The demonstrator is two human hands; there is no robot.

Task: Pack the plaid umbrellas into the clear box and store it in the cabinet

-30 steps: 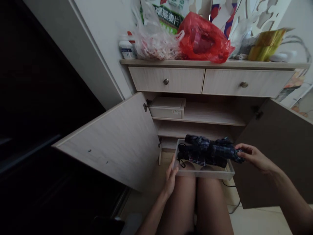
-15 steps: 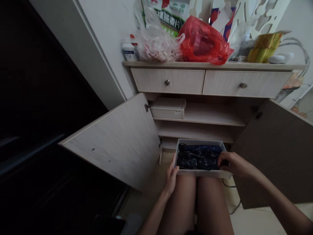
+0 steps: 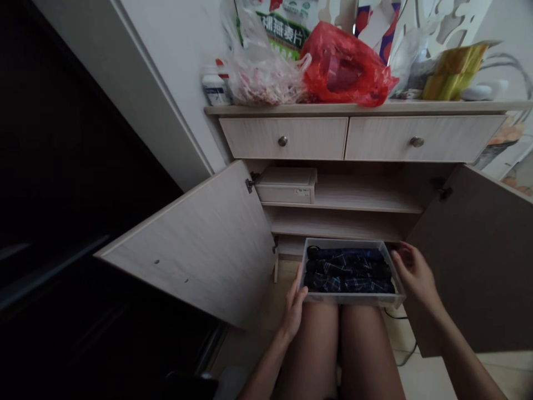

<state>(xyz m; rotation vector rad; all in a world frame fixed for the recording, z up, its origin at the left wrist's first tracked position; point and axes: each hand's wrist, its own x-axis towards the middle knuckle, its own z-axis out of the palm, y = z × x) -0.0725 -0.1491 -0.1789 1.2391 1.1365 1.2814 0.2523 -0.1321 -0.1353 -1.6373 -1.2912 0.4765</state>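
Note:
A translucent plastic bin [image 3: 353,299] rests on my thighs, tilted slightly towards me. In it lie dark blue plaid folding umbrellas [image 3: 350,272], side by side in rows. My left hand [image 3: 295,305] grips the bin's left wall, thumb over the near corner and fingers along the outside. Just outside the right wall is my right hand [image 3: 416,275], with thumb and fingers apart and nothing seen between them. Whether its thumb touches the rim, I cannot tell.
A low cabinet has its left door [image 3: 200,239] and right door [image 3: 474,261] swung open. A white drawer box [image 3: 287,189] sits on the upper shelf. On top are a red plastic bag [image 3: 345,66], a clear bag [image 3: 266,78] and a white bottle [image 3: 216,89]. A cable [image 3: 410,355] lies on the floor.
My right hand has left the umbrellas, moving right and out over the bin's right wall, its fingers spreading. The left hand keeps its hold. The bin sits slightly lower and further right in view.

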